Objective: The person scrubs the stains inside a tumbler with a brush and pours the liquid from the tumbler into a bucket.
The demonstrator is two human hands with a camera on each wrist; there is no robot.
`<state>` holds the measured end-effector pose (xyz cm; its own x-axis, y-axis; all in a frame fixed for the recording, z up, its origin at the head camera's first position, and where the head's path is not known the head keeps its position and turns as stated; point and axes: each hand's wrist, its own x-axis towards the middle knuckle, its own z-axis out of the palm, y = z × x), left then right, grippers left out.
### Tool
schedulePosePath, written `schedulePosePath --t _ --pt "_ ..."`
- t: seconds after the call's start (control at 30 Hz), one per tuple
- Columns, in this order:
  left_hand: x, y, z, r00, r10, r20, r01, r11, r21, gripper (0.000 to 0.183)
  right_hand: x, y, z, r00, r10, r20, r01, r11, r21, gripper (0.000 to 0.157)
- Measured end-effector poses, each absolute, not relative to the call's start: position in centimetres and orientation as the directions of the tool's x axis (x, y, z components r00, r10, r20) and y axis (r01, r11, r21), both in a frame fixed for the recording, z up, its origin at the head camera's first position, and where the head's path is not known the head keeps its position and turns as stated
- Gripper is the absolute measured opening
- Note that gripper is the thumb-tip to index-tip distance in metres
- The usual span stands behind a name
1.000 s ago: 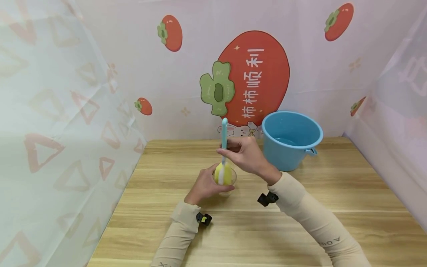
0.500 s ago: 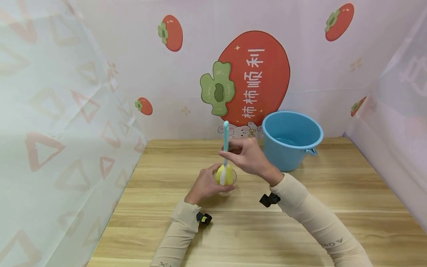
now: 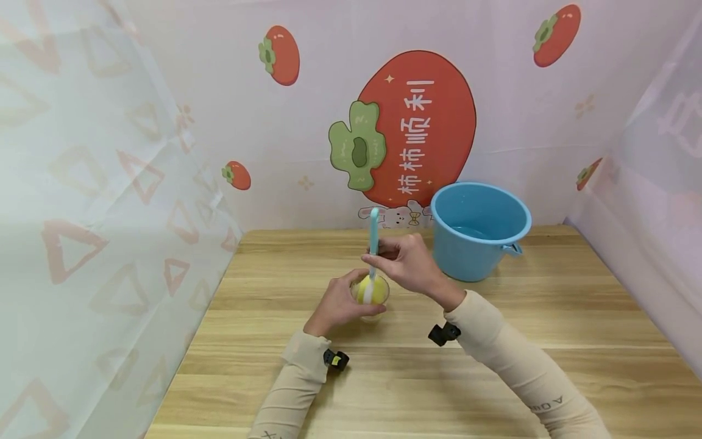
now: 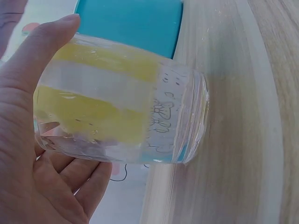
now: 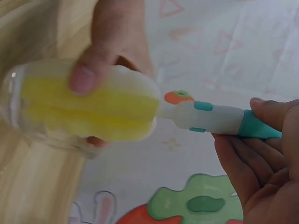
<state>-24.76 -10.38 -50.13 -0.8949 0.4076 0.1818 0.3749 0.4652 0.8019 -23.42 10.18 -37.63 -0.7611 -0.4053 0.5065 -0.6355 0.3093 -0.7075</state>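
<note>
A clear drinking glass (image 4: 182, 116) stands on the wooden table, and my left hand (image 3: 340, 303) grips it around its side. Inside the glass sits the yellow and white sponge head of a bottle brush (image 5: 93, 109), filling most of it in the left wrist view. My right hand (image 3: 406, 261) pinches the brush's teal and white handle (image 3: 374, 228) between thumb and fingers above the rim. The handle points upward, nearly upright in the head view. Seen from the right wrist, the sponge's top end bulges a little out of the glass mouth.
A blue bucket (image 3: 466, 253) stands at the back right of the wooden table (image 3: 263, 268), close beyond my right hand. Behind the table hangs a white cloth (image 3: 307, 122) printed with persimmons, with more cloth on both sides.
My right hand has moved down and slightly to the right with the brush, so the sponge sits deeper in the glass. The left hand and glass stay in place.
</note>
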Motion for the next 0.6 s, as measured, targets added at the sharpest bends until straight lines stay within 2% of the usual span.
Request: schedulePosePath --t 0.27,0.43,0.6 --pt "-24.8 -10.3 -50.2 -0.901 0.395 0.176 0.363 0.468 0.806 0.064 -23.1 11.1 -33.8 -0.725 -0.396 0.564 -0.684 0.318 -0.656 0.015" --pt "-24.8 -10.2 -50.0 -0.906 0.387 0.169 0.354 0.476 0.805 0.069 -23.2 11.2 -33.5 -0.736 -0.404 0.542 -0.671 0.333 -0.662 0.016" --pt "-24.7 -10.2 -50.0 -0.906 0.391 0.162 0.351 0.479 0.805 0.082 -23.6 11.1 -35.2 -0.758 -0.41 0.507 -0.641 0.329 -0.693 0.012"
